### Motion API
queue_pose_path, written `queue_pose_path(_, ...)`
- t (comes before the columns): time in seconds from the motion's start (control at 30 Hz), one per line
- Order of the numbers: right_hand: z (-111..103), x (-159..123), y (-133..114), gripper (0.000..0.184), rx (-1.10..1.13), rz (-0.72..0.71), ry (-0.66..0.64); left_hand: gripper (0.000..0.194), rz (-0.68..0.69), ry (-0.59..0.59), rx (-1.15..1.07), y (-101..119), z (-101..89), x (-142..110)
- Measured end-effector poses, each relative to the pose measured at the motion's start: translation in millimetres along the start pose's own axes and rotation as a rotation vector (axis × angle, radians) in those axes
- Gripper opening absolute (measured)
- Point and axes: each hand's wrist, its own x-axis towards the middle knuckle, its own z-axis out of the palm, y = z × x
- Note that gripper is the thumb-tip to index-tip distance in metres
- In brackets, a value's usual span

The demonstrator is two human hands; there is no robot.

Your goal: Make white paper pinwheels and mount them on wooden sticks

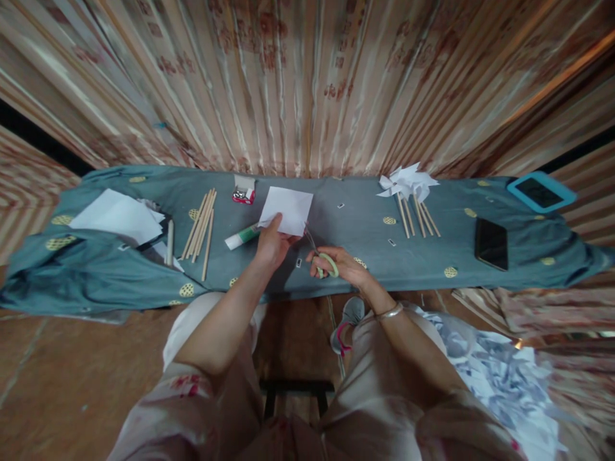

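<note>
My left hand [271,244] pinches the lower edge of a white square of paper [287,209] and holds it up over the blue-grey cloth [346,221]. My right hand [339,264] is closed on green-handled scissors [321,254], whose blades point up to the paper's right lower corner. A white and green glue stick [243,235] lies just left of my left hand.
Loose wooden sticks [200,224] and white sheets [119,216] lie at the left, a small red and white box [244,191] behind the paper. Paper pinwheels on sticks [409,192], a black phone [491,243] and a blue-framed tablet [541,191] lie at the right. Paper scraps [504,378] cover the floor.
</note>
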Motion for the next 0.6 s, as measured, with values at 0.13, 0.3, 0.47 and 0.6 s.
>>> queue_pose_path(0.13, -0.6, 2.6, 2.7, 0.054, -0.018, 0.019, -0.011, 0.027, -0.003, -0.024, -0.02, -1.5, 1.4, -0.7)
queue_pose_path(0.3, -1.2, 5.3, 7.1, 0.056, -0.027, 0.013, -0.006, 0.027, 0.011, -0.055, -0.026, -5.0, 1.1, -1.7)
queue_pose_path(0.47, -2.0, 6.1, 8.1, 0.055, -0.048, 0.002, -0.006, 0.025, 0.016, -0.069, -0.027, -7.2, -0.8, -1.1)
queue_pose_path(0.6, -2.1, 5.9, 7.6, 0.056, -0.045, 0.014, 0.002, 0.026, 0.011, -0.073, -0.024, -7.5, -1.6, -0.3)
